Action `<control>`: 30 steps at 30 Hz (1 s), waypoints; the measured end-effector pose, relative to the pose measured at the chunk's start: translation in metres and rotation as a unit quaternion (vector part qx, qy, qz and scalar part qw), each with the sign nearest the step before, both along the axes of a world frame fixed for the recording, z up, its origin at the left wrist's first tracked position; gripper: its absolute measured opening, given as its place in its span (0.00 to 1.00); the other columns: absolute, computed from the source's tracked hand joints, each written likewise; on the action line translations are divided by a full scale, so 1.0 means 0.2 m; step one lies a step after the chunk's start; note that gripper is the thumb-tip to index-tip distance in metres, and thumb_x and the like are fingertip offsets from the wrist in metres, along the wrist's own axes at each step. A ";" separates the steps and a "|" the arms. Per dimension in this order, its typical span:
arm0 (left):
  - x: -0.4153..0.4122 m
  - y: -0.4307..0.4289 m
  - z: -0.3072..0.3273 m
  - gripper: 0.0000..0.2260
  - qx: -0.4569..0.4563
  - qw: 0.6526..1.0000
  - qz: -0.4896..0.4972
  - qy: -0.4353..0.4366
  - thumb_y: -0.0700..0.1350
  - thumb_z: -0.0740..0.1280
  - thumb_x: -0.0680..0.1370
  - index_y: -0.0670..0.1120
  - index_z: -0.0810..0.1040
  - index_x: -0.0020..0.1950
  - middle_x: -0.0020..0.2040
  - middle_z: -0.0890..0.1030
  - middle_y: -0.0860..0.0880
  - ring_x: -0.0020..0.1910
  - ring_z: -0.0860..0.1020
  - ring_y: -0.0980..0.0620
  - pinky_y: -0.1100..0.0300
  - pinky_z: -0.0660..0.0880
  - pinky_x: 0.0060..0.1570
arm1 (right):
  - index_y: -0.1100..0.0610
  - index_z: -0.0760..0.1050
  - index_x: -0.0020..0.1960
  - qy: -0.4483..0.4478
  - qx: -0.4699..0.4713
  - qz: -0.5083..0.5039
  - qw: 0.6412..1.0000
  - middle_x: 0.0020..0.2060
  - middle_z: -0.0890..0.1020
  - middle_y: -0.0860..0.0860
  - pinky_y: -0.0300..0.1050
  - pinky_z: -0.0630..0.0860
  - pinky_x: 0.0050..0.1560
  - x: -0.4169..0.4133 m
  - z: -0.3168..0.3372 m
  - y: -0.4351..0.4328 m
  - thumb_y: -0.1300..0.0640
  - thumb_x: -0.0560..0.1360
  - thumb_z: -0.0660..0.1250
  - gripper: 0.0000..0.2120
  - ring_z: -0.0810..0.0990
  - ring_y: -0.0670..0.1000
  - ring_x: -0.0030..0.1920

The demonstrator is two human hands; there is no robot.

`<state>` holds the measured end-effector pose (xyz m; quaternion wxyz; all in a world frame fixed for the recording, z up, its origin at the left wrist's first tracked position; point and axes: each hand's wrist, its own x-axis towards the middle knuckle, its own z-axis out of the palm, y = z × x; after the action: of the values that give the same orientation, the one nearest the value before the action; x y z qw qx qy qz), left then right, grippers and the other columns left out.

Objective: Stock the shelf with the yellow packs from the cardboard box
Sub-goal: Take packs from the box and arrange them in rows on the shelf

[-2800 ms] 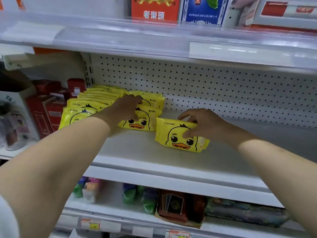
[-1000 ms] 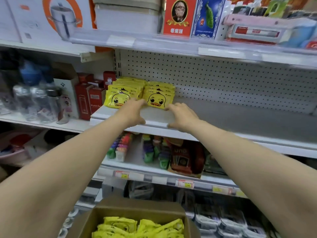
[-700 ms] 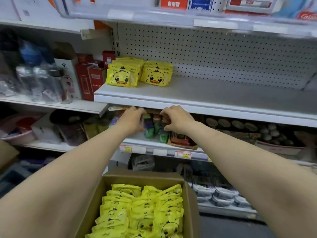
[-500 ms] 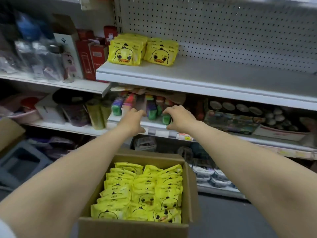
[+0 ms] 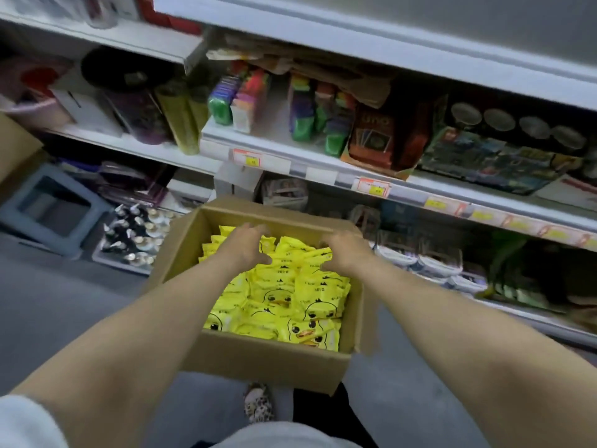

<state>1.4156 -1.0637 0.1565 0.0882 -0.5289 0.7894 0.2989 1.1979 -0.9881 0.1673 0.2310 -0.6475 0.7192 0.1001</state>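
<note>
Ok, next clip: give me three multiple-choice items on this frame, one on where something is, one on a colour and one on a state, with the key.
1. Where are the left hand and right hand?
A. on a trolley handle
B. behind the person's back
C. over the box

2. What colour are the packs?
A. yellow
B. red
C. white

3. What state is the box in?
A. taped shut
B. open, with packs inside
C. open and empty

Key:
1 C: both hands are above the box's open top, fingers spread toward the packs.
2 A: the packs are bright yellow with duck faces.
3 B: the top is open and packs fill the inside.
</note>
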 end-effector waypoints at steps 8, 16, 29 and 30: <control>-0.04 0.16 -0.38 0.27 0.104 0.994 0.026 -0.022 0.52 0.74 0.73 0.51 0.70 0.70 0.64 0.72 0.43 0.61 0.73 0.43 0.53 0.72 0.55 | 0.50 0.74 0.66 -0.056 0.130 -0.028 0.989 0.64 0.77 0.52 0.53 0.75 0.60 -0.05 -0.45 0.09 0.47 0.71 0.76 0.26 0.74 0.56 0.64; -0.05 0.14 -0.61 0.25 0.140 0.988 0.046 -0.051 0.53 0.74 0.73 0.51 0.72 0.68 0.62 0.74 0.43 0.62 0.73 0.43 0.51 0.73 0.57 | 0.52 0.72 0.68 -0.081 0.186 -0.020 0.979 0.65 0.76 0.52 0.47 0.73 0.60 -0.13 -0.68 0.05 0.49 0.71 0.76 0.28 0.74 0.55 0.65; -0.11 0.13 -0.85 0.25 0.096 0.993 0.029 -0.064 0.55 0.75 0.71 0.51 0.76 0.66 0.62 0.74 0.47 0.65 0.68 0.44 0.50 0.71 0.60 | 0.55 0.63 0.68 0.006 0.191 0.066 0.979 0.64 0.69 0.54 0.51 0.70 0.62 -0.08 -0.85 0.06 0.45 0.61 0.82 0.43 0.68 0.56 0.64; -0.12 0.13 -0.86 0.24 0.093 0.993 0.035 -0.064 0.55 0.75 0.71 0.51 0.77 0.65 0.61 0.73 0.47 0.64 0.68 0.45 0.50 0.72 0.59 | 0.55 0.62 0.68 0.016 0.186 0.071 0.980 0.64 0.69 0.54 0.51 0.69 0.63 -0.07 -0.86 0.06 0.44 0.61 0.82 0.44 0.68 0.56 0.64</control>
<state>1.3925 -1.0375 -0.0159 0.1764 -0.5634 0.7324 0.3393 1.1836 -0.9757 -0.0044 0.3280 -0.6410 0.6436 0.2592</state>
